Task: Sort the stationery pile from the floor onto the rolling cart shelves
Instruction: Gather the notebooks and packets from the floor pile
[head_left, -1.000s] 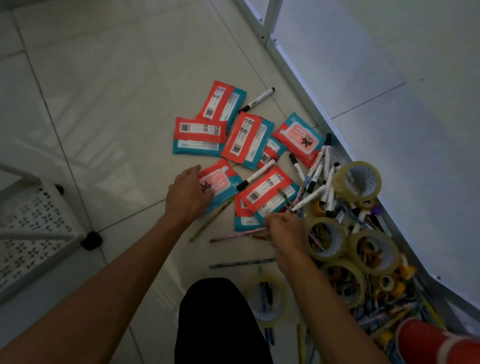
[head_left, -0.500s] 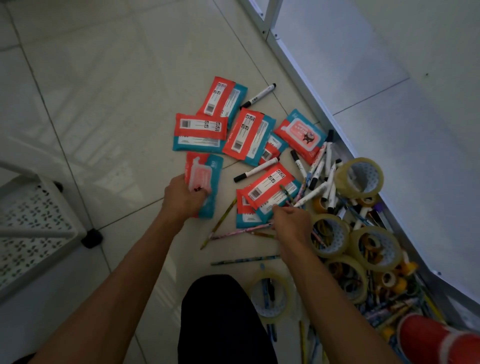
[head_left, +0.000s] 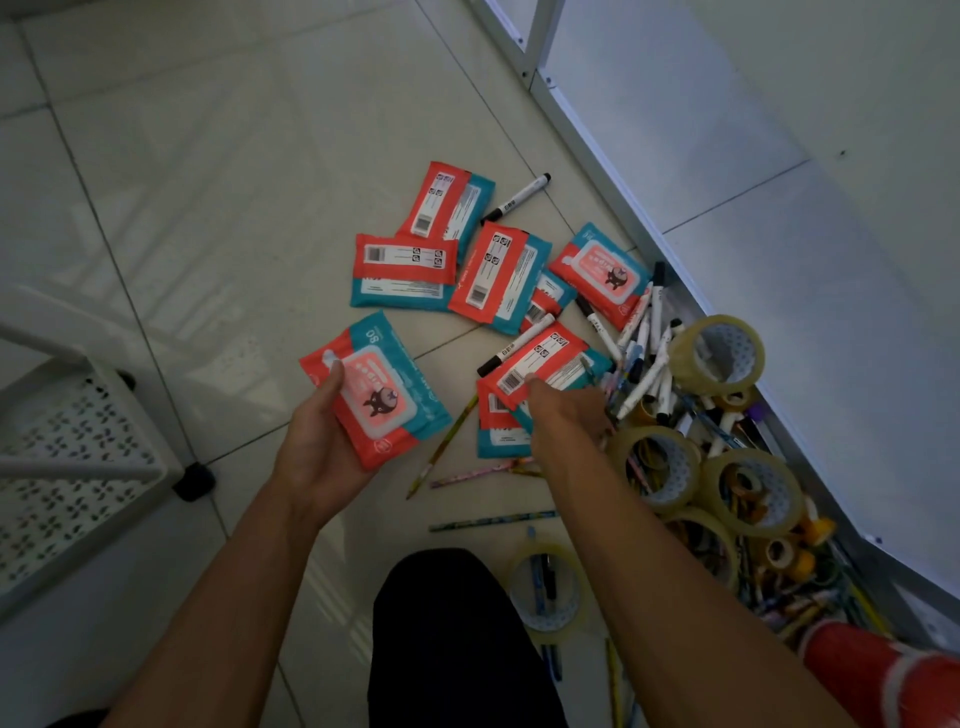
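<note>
So the left hand (head_left: 317, 447) had one wipes pack (head_left: 382, 395) gripped, lifted off the floor. Right hand (head_left: 563, 415), fingers curled, was pinching a second pack (head_left: 540, 364) right under it. Next: lift that, carry both to the cart (head_left: 78, 457).

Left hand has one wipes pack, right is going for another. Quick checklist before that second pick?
1. Left hand holds its wipes pack off the floor, thumb on top: ok.
2. Right hand on the next pack: touching; grip cannot tell.
3. Next pack free to lift: not ok, a marker lies across it.
4. Pack beneath may shift: cannot tell.
5. Cart shelf within reach at left: ok.
</note>
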